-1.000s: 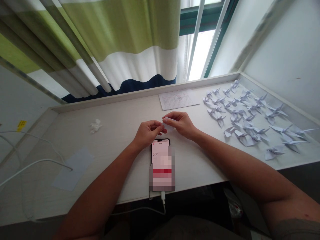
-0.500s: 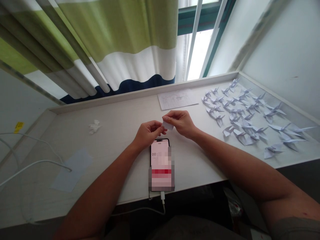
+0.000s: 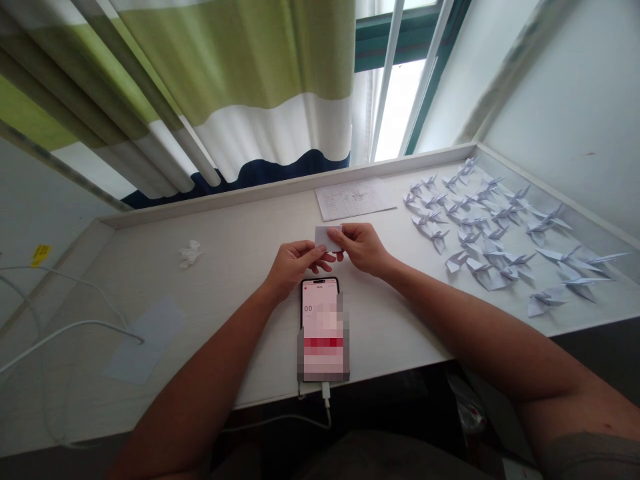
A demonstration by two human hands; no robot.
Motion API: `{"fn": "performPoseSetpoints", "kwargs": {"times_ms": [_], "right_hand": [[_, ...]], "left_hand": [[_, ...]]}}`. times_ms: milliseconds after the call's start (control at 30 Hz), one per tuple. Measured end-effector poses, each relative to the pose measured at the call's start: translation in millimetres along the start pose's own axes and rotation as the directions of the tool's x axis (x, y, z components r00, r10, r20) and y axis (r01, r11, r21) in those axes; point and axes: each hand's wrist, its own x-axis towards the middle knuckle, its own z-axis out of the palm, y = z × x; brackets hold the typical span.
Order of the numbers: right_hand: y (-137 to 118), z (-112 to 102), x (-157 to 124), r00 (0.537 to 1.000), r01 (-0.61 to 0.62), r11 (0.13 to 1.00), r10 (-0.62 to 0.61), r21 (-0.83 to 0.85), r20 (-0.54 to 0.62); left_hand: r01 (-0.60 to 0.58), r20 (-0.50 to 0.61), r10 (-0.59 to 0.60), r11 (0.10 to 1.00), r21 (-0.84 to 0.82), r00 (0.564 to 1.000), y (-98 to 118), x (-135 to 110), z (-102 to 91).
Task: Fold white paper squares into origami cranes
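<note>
Both my hands meet above the middle of the white desk (image 3: 235,280) and pinch one small folded piece of white paper (image 3: 326,236). My left hand (image 3: 295,265) grips its lower left edge with thumb and fingers closed. My right hand (image 3: 364,248) holds its right side, fingers curled. The paper stands up between the fingertips, just beyond the top of a phone (image 3: 323,328) lying flat with its screen lit.
Several folded paper cranes (image 3: 480,230) cover the desk's right part. A printed sheet (image 3: 354,199) lies by the back rim, a crumpled scrap (image 3: 190,253) to the left, a plain paper sheet (image 3: 145,339) and white cables (image 3: 60,330) at far left. A charging cable (image 3: 327,403) hangs off the front edge.
The small paper has been turned and raised between my fingertips, so a wider flat face shows. Both hands stayed in about the same place.
</note>
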Motion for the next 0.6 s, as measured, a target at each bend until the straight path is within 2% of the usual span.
{"fn": "performPoseSetpoints", "kwargs": {"times_ms": [100, 233, 367, 467, 600], "right_hand": [[0.0, 0.4, -1.8, 0.999, -0.028, 0.999, 0.029, -0.029, 0.043], [0.1, -0.3, -2.4, 0.996, -0.038, 0.999, 0.037, 0.010, 0.086], [0.8, -3.2, -0.8, 0.997, -0.005, 1.000, 0.005, 0.006, 0.077], [0.4, -5.4, -0.2, 0.998, 0.020, 0.999, -0.018, -0.027, 0.065], [-2.1, -5.8, -1.5, 0.997, 0.041, 0.998, -0.038, -0.049, 0.071]], "left_hand": [[0.032, 0.041, -0.033, 0.999, 0.030, 0.999, -2.7, 0.2, -1.9], [0.006, 0.027, -0.006, 1.000, 0.022, 1.000, -3.6, 0.6, -1.2], [0.013, 0.006, -0.012, 0.999, -0.034, 1.000, -3.0, 0.8, 0.0], [0.055, 0.042, -0.052, 0.996, -0.071, 0.998, -2.7, 0.4, -0.6], [0.041, 0.019, -0.041, 0.998, -0.046, 0.999, -2.2, 0.4, -2.3]]}}
